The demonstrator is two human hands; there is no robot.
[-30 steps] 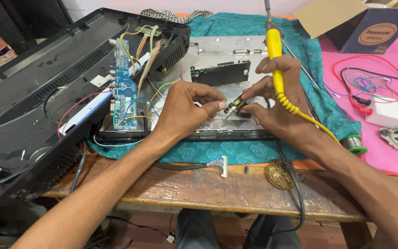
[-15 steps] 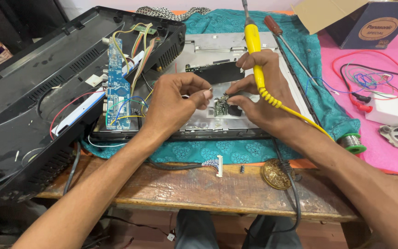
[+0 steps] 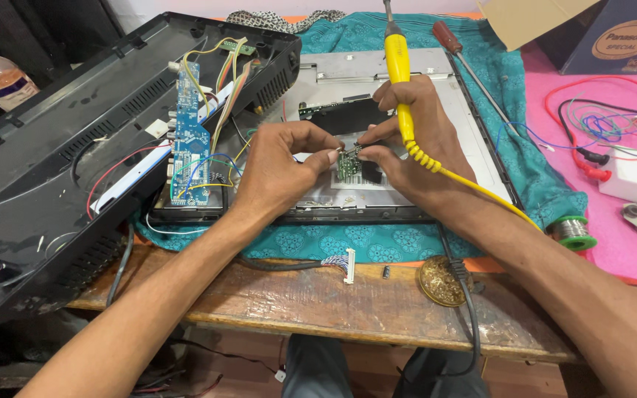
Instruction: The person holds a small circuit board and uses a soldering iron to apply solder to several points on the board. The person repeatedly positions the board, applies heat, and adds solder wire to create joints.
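yellow iron (image 3: 398,70) with a yellow cord, a small green board (image 3: 348,167), a blue board (image 3: 189,140) trailing red, blue, yellow and green wires, a black shell (image 3: 46,147), a grey panel (image 3: 473,140), a teal cloth (image 3: 377,239) with a paler leaf pattern, a pink mat (image 3: 628,250), a red-handled screwdriver (image 3: 447,37), a brass-coloured tin (image 3: 442,280), a brown table (image 3: 318,309)

An electronics repair workshop: a wooden tabletop (image 3: 274,295) carries an opened flat-screen set (image 3: 407,88), solder spool (image 3: 573,231) at four o'clock, loose wires (image 3: 599,118).
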